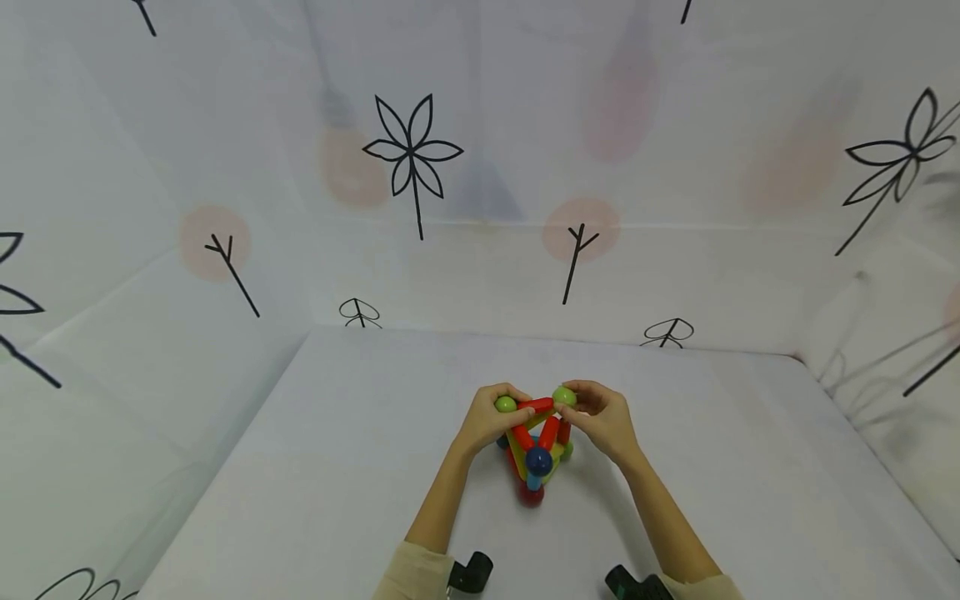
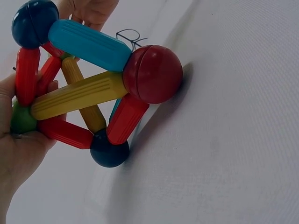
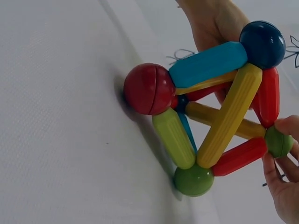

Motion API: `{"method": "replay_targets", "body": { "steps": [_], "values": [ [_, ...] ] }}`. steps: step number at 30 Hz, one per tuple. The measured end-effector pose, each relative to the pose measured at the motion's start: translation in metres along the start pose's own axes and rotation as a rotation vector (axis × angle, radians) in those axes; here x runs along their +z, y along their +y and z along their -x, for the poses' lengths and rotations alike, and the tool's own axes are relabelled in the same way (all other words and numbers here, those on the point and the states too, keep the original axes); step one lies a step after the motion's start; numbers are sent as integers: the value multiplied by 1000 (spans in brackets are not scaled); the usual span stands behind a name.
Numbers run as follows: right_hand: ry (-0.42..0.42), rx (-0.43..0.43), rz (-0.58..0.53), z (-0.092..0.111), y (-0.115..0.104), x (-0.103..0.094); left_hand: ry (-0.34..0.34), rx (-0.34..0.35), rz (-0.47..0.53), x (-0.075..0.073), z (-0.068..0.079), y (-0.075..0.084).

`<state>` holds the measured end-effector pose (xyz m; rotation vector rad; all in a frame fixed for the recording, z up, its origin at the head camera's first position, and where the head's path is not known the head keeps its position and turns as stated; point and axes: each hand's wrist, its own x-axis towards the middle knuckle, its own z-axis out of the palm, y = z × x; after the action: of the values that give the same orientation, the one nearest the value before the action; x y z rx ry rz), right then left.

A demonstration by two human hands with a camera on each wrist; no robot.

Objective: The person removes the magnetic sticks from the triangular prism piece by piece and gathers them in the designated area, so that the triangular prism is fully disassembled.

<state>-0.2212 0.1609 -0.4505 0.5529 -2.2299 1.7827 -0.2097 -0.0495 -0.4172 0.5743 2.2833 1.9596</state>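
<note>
A stick-and-ball building toy model [image 1: 537,442] is between both hands above the white tabletop. Chunky red, yellow, light-green and blue rods join its coloured balls into an open, many-sided frame. My left hand [image 1: 487,414] grips its upper left corner, fingers and thumb about a green ball [image 2: 22,117] and the red rod beside it. At the upper right, my right hand [image 1: 602,417] pinches another green ball [image 3: 279,141] between thumb and fingers. A dark blue ball [image 1: 538,461] faces the head camera, with a red ball [image 3: 148,88] lowest, close to its shadow; contact with the table is unclear.
The white table [image 1: 337,467] extends around the hands. White cloth walls [image 1: 480,275] printed with black flowers, twigs and pale orange dots enclose its back and sides. Black wrist-camera mounts [image 1: 472,572] show near both sleeves.
</note>
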Motion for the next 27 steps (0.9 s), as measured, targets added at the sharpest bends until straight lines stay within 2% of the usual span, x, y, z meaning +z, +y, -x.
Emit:
{"method": "replay_targets", "body": {
  "steps": [6, 13, 20, 24, 27],
  "values": [
    [52, -34, 78, 2, -9, 5, 4, -10, 29, 0, -1, -2],
    [93, -117, 197, 8, -42, 12, 10, -9, 19, 0, 0, 0],
    [150, -136, 240, 6, -42, 15, -1, -11, 17, 1, -1, -1],
    [152, -137, 214, 5, -39, 14, -11, -3, 25, 0, -2, -2],
    [140, -106, 187, 3, -37, 13, -20, 0, 30, 0, -3, -1]
  ]
}}
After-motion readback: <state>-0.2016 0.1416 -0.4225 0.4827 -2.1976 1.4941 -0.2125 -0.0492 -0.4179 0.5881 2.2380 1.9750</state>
